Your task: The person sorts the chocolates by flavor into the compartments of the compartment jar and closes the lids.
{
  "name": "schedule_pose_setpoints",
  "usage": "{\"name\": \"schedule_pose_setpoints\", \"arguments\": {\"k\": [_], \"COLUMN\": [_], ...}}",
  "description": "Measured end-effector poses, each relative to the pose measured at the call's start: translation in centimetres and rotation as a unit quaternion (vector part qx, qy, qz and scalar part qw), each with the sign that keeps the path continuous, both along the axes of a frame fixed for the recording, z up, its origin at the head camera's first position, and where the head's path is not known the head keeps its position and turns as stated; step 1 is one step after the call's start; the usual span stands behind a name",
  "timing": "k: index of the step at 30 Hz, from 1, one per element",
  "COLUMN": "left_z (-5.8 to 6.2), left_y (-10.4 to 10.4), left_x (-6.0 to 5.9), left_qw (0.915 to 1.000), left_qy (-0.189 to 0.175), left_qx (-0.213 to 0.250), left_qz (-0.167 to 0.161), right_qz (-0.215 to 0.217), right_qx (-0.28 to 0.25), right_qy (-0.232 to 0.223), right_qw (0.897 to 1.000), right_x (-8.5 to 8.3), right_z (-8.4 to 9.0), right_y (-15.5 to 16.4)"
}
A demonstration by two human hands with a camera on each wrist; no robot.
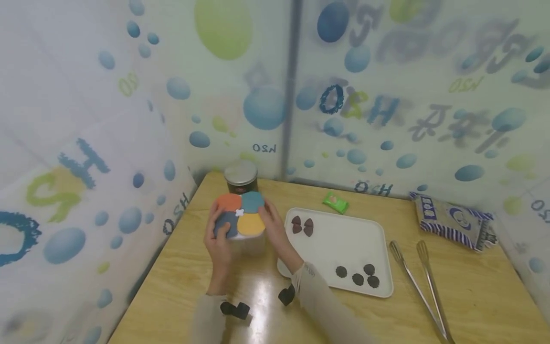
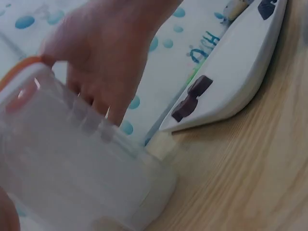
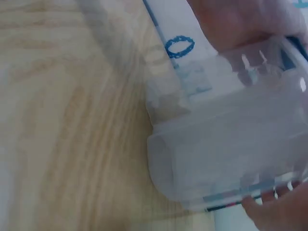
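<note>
A clear, translucent plastic storage box [image 2: 77, 159] has a lid [image 1: 249, 223] of four rounded flaps: orange, teal, navy and yellow, around a white centre. My left hand [image 1: 220, 243] grips its left side, with the thumb on the navy flap. From the right, my right hand [image 1: 275, 229] holds the opposite side, its fingers along the wall in the left wrist view. The box [image 3: 231, 139] looks pale and cloudy, and I cannot tell what is inside. Its base is at or just above the wooden table [image 3: 62, 144].
Right of the box lies a white tray [image 1: 335, 239] with brown pieces [image 1: 308, 227] and several dark round ones [image 1: 358, 279]. Behind stand a lidded tin [image 1: 241, 177] and a green packet [image 1: 335, 203]. Farther right are metal tongs [image 1: 423, 282] and a striped bag [image 1: 455, 220].
</note>
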State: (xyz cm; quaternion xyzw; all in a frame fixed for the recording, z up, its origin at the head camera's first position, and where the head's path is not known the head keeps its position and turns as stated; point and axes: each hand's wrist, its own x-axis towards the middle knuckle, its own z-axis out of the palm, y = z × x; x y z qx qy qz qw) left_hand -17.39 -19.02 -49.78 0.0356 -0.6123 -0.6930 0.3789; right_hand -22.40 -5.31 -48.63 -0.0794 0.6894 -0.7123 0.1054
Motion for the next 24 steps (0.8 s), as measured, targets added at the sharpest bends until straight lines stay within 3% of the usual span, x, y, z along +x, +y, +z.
{"name": "schedule_pose_setpoints", "arguments": {"k": [5,10,13,21,24], "left_z": [-0.2,-0.4,-0.4,-0.4,-0.2], "left_y": [-1.7,-2.8,-3.1,-2.7,-2.4], "left_x": [-1.4,-2.2,-2.1,-1.4,-1.2], "left_qw": [0.9976,0.9924,0.9928,0.9949,0.9952], "left_qy": [0.033,0.014,0.009,0.039,0.030], "left_qx": [0.013,0.015,0.012,0.014,0.000], "left_qz": [-0.059,-0.121,-0.118,-0.093,-0.093], "right_qz": [-0.040,-0.102,-0.110,-0.059,-0.045], "right_qx": [-0.045,-0.059,-0.056,-0.053,-0.055], "right_qy": [0.029,0.043,0.039,0.030,0.027], "right_qw": [0.998,0.992,0.992,0.996,0.997], "right_x": [2.5,4.2,4.5,4.0,3.8], "right_z": [-0.7,-1.3,-1.2,-1.0,-0.9], "right_y": [-0.5,-1.0,-1.3,-0.7,-0.4]}}
